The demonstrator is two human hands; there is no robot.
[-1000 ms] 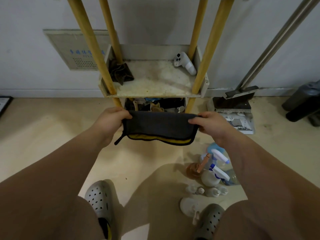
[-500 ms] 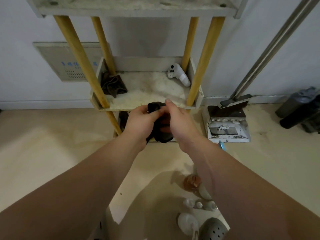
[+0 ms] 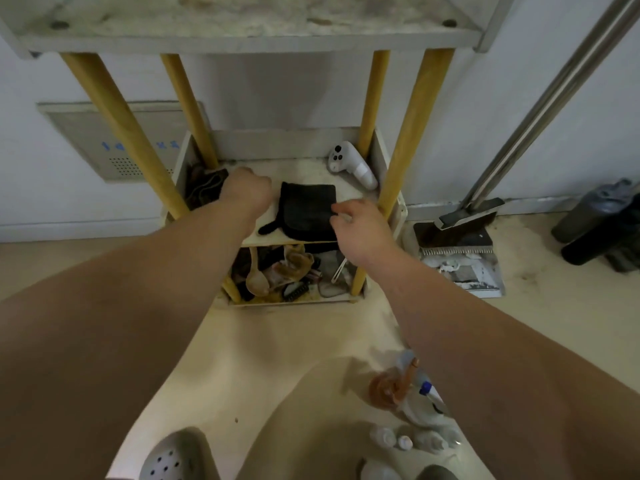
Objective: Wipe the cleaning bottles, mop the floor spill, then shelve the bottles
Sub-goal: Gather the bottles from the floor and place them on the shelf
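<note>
A folded dark cloth lies flat on the middle shelf of the rack. My right hand is at the cloth's right edge, and its thumb and fingertips pinch that edge. Left of the cloth is my left hand, fingers curled under, its knuckles against a crumpled brown rag; nothing shows in it. On the floor at the lower right stand an amber spray bottle, a white spray bottle and small bottles, partly behind my right forearm.
A white handheld controller lies at the shelf's back right. The bottom shelf holds clutter. Yellow posts frame the rack. A dustpan and broom and dark bags stand to the right. My grey clogs are below.
The cloth went from stretched between both hands, to bunched, to lying folded on the middle shelf. My left hand moved left to the brown rag; the view tilted up.
</note>
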